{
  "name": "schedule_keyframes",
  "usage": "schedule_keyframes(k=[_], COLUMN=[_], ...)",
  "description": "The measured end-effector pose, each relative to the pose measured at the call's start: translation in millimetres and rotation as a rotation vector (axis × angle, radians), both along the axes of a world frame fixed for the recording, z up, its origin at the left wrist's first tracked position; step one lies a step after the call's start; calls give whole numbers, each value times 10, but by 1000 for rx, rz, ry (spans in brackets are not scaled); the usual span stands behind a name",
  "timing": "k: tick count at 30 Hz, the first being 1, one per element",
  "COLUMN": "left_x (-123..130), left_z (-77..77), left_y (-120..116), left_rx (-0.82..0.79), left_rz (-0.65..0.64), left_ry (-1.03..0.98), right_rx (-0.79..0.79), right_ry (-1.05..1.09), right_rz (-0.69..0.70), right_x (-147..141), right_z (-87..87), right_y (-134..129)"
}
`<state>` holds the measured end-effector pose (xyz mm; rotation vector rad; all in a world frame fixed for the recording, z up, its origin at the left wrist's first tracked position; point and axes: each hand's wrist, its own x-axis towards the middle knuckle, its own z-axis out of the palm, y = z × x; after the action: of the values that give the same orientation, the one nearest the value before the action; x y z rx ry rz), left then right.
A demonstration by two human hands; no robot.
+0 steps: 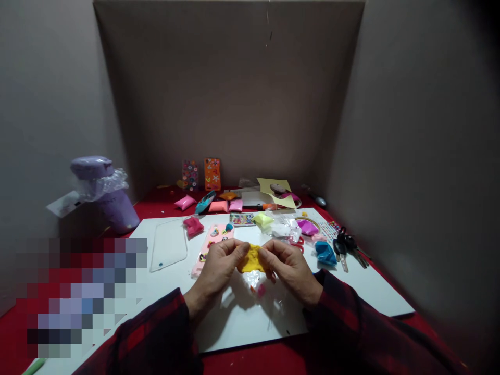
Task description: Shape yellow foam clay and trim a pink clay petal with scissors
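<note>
A lump of yellow modelling clay [252, 259] is stretched between my two hands, above the white board [167, 307]. My left hand [222, 265] pinches its left edge between thumb and fingers. The right edge is gripped the same way by my right hand [291, 268]. Just below the clay lies a clear plastic wrapper [253, 279] with small pink and orange bits near it. Behind my left hand is a pink phone case [216, 234] with little coloured decorations, partly covered by that hand.
A clear phone case [170, 250] and red clay packet [193, 226] lie left. Keys [344, 247] and a blue packet [325, 252] lie right. Behind stand a decorated orange case [212, 174] and several clay packets. A purple bottle [113, 203] leans at far left.
</note>
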<state>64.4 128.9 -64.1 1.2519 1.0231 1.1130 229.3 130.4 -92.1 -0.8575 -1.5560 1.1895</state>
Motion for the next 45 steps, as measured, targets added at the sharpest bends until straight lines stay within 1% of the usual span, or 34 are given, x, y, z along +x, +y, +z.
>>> schedule_keyframes(k=[5, 10, 13, 16, 18, 22, 26, 30, 33, 38, 42, 45], left_x=[2, 11, 10, 3, -1, 0, 6, 5, 2, -1, 5, 8], left_z=[22, 23, 20, 8, 2, 7, 2, -9, 10, 41, 41, 30], left_y=[-18, -27, -23, -6, 4, -3, -15, -6, -6, -19, -23, -25], left_rx=[15, 36, 20, 29, 39, 69, 62, 67, 70, 92, 97, 81], left_rz=[-50, 3, 16, -12, -27, 23, 24, 10, -19, -14, -8, -22], left_ry=[16, 17, -9, -43, -18, 23, 41, 44, 40, 9, 32, 22], right_rx=[27, 27, 56, 66, 57, 19, -18, -8, -2, -34, -42, -22], right_ry=[-51, -83, -67, -21, 4, -5, 43, 73, 78, 55, 86, 117], right_rz=[-2, -9, -37, -88, -106, -63, 15, -23, -53, -27, 14, -1], right_x=[-1, 0, 1, 6, 10, 9, -13, -24, -13, 9, 1, -8], right_z=[6, 22, 24, 28, 31, 38, 61, 73, 45, 8, 40, 59], right_y=[-28, -40, -42, -41, -40, -32, -31, -43, -29, 20, 11, -14])
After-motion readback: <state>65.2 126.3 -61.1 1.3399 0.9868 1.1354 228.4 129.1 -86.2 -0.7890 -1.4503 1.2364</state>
